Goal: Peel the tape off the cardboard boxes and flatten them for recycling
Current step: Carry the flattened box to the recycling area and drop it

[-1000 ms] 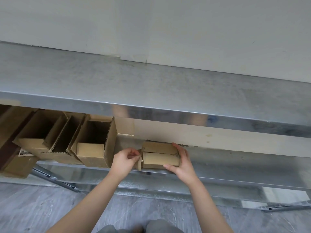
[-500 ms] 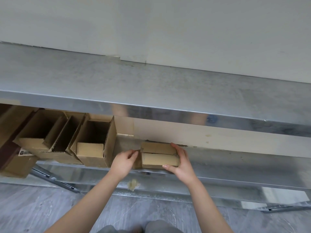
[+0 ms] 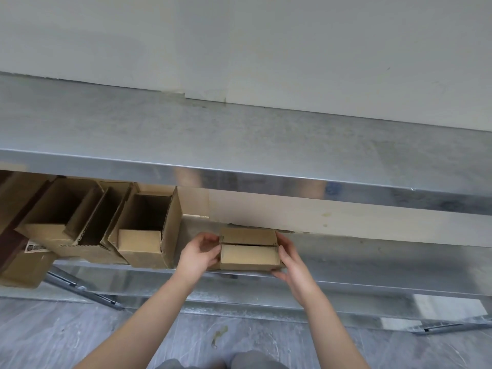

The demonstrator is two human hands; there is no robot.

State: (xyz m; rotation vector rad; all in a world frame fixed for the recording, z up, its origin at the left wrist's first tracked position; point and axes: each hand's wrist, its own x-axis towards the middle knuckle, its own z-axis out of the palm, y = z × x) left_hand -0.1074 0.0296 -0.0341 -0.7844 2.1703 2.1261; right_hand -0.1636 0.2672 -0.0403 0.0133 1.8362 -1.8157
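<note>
The small box (image 3: 249, 258) sits at the front edge of the lower shelf (image 3: 372, 265), straight ahead of the person and under the steel surface (image 3: 239, 134). Its long axis runs left to right, so one short end meets each hand. The left hand (image 3: 199, 255) curls its fingers round the left end, and the right hand (image 3: 291, 262) grips the right end with the thumb under the front edge. Neither hand is nearer; both are touching the box. The seam between the two top flaps lies along that same axis and shows as a dark slit, so the flaps look free to be opened from the middle outward, which is probably the next step before flattening. A row of open boxes (image 3: 149, 235) stands just beside the left hand on the same shelf.

A second ago the left hand is pinching a strip at the box's left end. Half a second ago that strip is falling below the shelf. Now the scrap of tape (image 3: 218, 335) lies on the floor (image 3: 80, 336), and the left hand has moved back to grip the box
</note>
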